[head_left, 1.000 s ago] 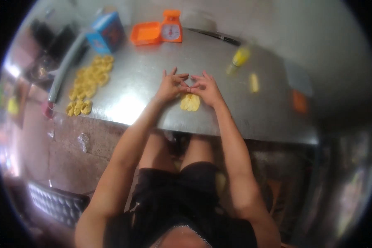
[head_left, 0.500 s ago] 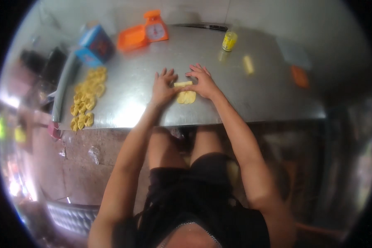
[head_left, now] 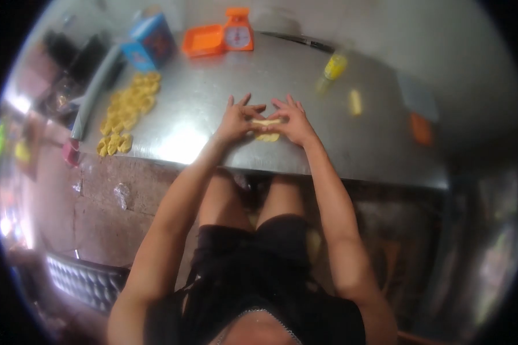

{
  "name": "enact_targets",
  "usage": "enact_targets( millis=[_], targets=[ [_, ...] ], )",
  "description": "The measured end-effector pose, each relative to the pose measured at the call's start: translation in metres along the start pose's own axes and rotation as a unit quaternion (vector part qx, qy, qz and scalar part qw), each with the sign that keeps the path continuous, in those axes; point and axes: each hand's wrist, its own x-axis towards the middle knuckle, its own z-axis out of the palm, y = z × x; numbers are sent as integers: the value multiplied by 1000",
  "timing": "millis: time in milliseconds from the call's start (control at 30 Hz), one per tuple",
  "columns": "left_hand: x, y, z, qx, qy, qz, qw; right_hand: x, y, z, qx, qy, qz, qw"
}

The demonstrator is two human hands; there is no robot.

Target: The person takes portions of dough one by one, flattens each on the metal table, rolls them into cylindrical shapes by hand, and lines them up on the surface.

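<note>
A small piece of yellow dough (head_left: 267, 137) lies on the metal table in front of me, its far edge raised or folded into a roll. My left hand (head_left: 239, 120) pinches the left end of that edge between thumb and finger, with the other fingers spread. At the right end my right hand (head_left: 294, 122) pinches in the same way, its other fingers lifted. Between them, thumbs and fingertips cover part of the dough. To the left, several shaped yellow dough pieces (head_left: 126, 108) sit in a cluster.
A blue box (head_left: 147, 43) stands at the back left of the steel table (head_left: 213, 80). Nearby are an orange scale (head_left: 238, 35) and orange tray (head_left: 204, 42), then a knife (head_left: 305, 41), a yellow-labelled bottle (head_left: 334, 68), a pale yellow stick (head_left: 355, 102) and an orange item (head_left: 421, 128).
Both hands have closed in on the dough, their fingertips now pinching the far edge. Less of the flat part shows. The whole view has tilted and shifted slightly.
</note>
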Motion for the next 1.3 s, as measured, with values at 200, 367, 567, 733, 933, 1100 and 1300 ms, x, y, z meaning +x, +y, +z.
enact_targets(
  millis=[200, 367, 567, 733, 933, 1100, 1300],
  targets=[
    [-11, 7, 9, 70, 87, 28, 993, -4, 8, 12, 39, 94, -29, 994],
    [-14, 9, 2, 12, 17, 19, 1000, -14, -1, 6, 15, 30, -21, 999],
    [-18, 1, 13, 53, 86, 52, 994, -19, 3, 14, -13, 100, -38, 994],
    [-21, 23, 3, 26, 43, 24, 998, -24, -6, 13, -50, 51, -13, 997],
    [-19, 9, 9, 68, 79, 36, 994, -28, -7, 16, -31, 75, -13, 997],
    [-13, 3, 15, 96, 50, 23, 994, -24, -4, 13, -64, 32, -3, 997],
    [-15, 5, 11, 79, 26, 19, 996, -25, -11, 7, -75, -13, 13, 997]
  ],
)
